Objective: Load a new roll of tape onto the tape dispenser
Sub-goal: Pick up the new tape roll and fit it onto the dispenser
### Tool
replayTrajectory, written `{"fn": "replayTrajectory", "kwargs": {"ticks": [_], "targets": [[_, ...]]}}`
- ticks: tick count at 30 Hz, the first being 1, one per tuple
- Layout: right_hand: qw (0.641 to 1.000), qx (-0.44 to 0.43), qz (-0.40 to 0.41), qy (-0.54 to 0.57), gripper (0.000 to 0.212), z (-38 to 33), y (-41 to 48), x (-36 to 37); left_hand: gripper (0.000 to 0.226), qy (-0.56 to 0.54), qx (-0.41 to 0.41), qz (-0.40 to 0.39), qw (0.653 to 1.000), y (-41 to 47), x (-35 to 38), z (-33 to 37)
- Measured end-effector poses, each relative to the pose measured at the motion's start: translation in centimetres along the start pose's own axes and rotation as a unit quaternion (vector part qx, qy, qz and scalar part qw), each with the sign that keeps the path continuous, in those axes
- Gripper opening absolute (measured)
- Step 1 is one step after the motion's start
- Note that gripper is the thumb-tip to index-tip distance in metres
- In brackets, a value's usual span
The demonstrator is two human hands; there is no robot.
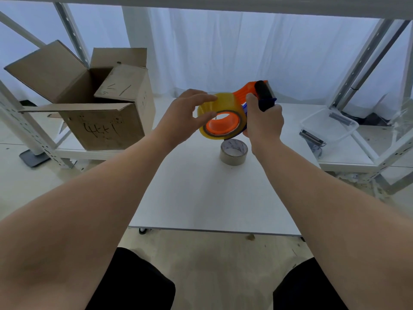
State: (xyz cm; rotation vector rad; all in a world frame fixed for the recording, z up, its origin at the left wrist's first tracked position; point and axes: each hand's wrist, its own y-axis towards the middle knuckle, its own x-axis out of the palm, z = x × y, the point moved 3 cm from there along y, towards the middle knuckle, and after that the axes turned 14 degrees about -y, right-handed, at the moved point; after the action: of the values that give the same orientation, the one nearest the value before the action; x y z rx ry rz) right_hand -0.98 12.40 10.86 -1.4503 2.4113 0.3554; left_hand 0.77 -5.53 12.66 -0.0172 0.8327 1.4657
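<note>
Left fingers [204,98] spread, touching tape roll [220,117] on dispenser [257,92].

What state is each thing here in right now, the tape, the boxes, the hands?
Yellow tape roll: seated on the dispenser's orange hub.
Tape dispenser: held up off the table.
Right hand: gripping the dispenser.
Left hand: fingers spread at the roll.
Spare roll: lying flat on the table.
Cardboard box: flaps open.
Plastic tub: uncovered.

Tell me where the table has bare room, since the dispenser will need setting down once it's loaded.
The white table is bare across its whole near half, from the used tape roll back to the front edge. The strip left of that roll is free too. It is crowded only overhead: both hands hold the tape dispenser and its yellow roll above the used roll.
</note>
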Motion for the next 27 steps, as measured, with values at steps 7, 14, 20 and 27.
{"fn": "replayTrajectory", "kwargs": {"ticks": [7,14,20,27], "targets": [[0.99,-0.106,0.01,-0.089,0.057,-0.6,-0.6,0.3,0.042,0.063,0.015,-0.035,0.997,0.2,0.9,0.4],[0.999,-0.02,-0.024,-0.011,0.055,-0.6,-0.8,0.7,0.038,0.079,0.031,-0.003,0.996,0.3,0.5,0.8],[0.992,0.083,-0.023,0.088,0.04,0.7,0.3,0.0,0.036,-0.001,-0.017,-0.01,1.0,-0.1,0.0,-0.5],[1.0,0.008,0.011,0.008,0.052,0.3,0.1,-0.2,0.044,0.067,-0.004,-0.025,0.997,-0.3,0.0,-0.6]]}}
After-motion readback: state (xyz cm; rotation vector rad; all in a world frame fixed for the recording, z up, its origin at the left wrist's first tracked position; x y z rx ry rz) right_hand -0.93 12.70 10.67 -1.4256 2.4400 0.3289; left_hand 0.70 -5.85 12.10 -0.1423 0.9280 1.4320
